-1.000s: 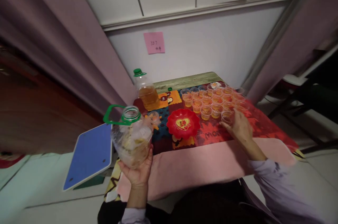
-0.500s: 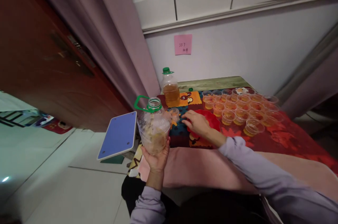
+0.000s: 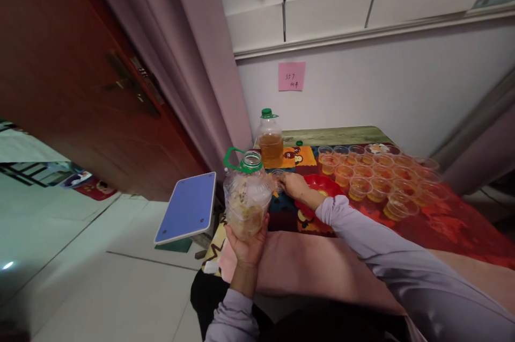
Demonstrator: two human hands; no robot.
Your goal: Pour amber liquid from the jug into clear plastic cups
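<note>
My left hand [image 3: 247,242] supports a large clear plastic jug [image 3: 246,202] from below and around its lower side. The jug is uncapped, with a green ring handle at its neck and a little yellowish liquid low inside. My right hand [image 3: 295,186] reaches across the table, its fingers closed at the rim of a clear plastic cup [image 3: 277,175] just behind the jug. The jug hides part of this cup. Under my right forearm lies a red dish [image 3: 325,183], partly covered.
A second jug [image 3: 271,148] with amber liquid and a green cap stands at the back. Several plastic cups [image 3: 360,186] of amber liquid fill the table's right side. A loose green cap [image 3: 299,143] lies behind. A blue board [image 3: 187,208] stands left, below the door [image 3: 100,89].
My right hand has moved left from above the red dish to the plastic cup, its fingers closing there. My left hand still holds the jug. The view has shifted slightly.
</note>
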